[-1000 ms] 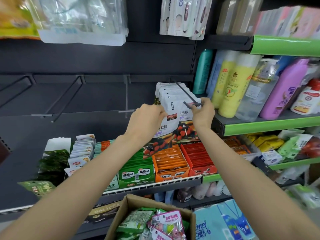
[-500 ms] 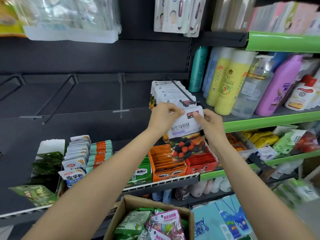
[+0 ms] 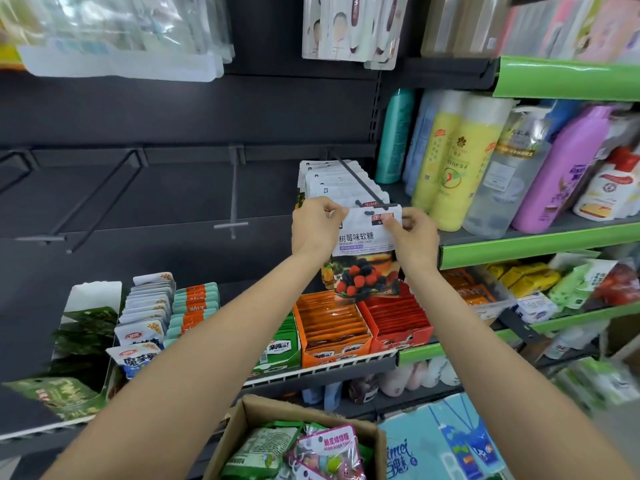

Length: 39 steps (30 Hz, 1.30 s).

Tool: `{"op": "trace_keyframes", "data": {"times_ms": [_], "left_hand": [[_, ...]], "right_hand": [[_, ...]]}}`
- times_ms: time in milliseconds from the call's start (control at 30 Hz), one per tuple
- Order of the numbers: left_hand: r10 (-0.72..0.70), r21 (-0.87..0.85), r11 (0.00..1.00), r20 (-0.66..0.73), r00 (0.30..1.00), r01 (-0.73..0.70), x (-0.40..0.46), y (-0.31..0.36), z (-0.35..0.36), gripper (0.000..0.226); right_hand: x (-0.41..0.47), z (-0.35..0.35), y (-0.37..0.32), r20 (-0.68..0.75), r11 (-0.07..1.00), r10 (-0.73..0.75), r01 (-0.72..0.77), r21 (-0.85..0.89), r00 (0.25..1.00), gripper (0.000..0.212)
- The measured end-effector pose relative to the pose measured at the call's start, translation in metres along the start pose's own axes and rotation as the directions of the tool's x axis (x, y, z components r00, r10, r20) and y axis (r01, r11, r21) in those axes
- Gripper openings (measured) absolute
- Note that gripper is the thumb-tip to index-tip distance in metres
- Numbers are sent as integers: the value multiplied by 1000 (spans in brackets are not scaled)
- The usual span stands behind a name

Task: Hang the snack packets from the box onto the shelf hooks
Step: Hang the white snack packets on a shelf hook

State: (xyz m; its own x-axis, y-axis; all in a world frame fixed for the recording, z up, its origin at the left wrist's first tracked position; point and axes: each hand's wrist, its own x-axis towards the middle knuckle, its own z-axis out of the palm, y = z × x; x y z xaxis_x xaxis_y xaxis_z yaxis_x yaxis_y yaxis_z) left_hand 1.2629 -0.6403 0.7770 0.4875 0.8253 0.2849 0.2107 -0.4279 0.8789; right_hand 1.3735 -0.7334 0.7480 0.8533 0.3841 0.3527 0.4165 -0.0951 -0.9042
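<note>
Left hand pinching the top left corner of the berry snack packet. Right hand pinching the top right corner. Packet just at the hook tip. Best to line the hole up, push straight back. More packets in the box.

The packet is glossy printed plastic film with a matt white top. The hook is dark, thin metal wire. The back panel looks matt dark metal. The box is rough brown cardboard. The bottles are smooth, shiny plastic.
</note>
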Motion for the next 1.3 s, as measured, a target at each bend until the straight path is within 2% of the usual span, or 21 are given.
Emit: {"op": "trace_keyframes", "data": {"times_ms": [100,200,267,367,467,667,767,867,933,1000,1067,1133,1233,1300], "left_hand": [[144,126,982,-39,989,-138,2,-2,3,15],[285,333,903,9,959,-271,-3,-9,8,30],[346,449,830,53,937,-332,-4,-17,11,39],[386,593,727,66,920,-347,3,-26,11,53],[372,698,627,120,920,-345,9,-25,10,59],[298,702,631,172,939,-329,3,-12,2,61],[335,668,655,162,928,-353,-15,-10,-9,62],[392,614,675,174,904,-410,-45,-19,-25,55],[401,587,676,214,891,-446,-68,-29,-39,43],[331,565,701,284,900,-436,-92,-44,-55,33],[223,542,748,338,915,-382,-114,-63,-71,27],[174,537,762,367,914,-361,-137,-84,-88,25],[171,552,731,422,891,-402,-171,-123,-109,29],[107,532,746,496,862,-400,-188,-153,-118,27]], "right_hand": [[-2,5,-8,-51,968,-187,175,-178,981,34],[-6,11,-5,-22,871,-351,318,-374,936,41],[-8,15,1,11,827,-374,339,-448,927,43],[-10,19,4,61,791,-361,340,-508,931,46],[-6,22,1,107,783,-344,348,-516,933,48],[-7,22,-9,186,842,-195,262,-472,963,56],[-28,15,-9,180,788,-264,319,-526,948,62],[-61,4,-8,133,830,-278,308,-465,951,52],[-86,0,-4,165,859,-246,293,-419,955,38],[-113,0,0,263,876,-174,271,-399,949,29],[-144,1,2,369,884,-78,235,-404,926,28],[-177,5,6,444,889,20,187,-419,896,29],[-227,14,21,499,879,140,124,-460,855,29],[-255,21,37,517,843,221,105,-528,827,31]]}}
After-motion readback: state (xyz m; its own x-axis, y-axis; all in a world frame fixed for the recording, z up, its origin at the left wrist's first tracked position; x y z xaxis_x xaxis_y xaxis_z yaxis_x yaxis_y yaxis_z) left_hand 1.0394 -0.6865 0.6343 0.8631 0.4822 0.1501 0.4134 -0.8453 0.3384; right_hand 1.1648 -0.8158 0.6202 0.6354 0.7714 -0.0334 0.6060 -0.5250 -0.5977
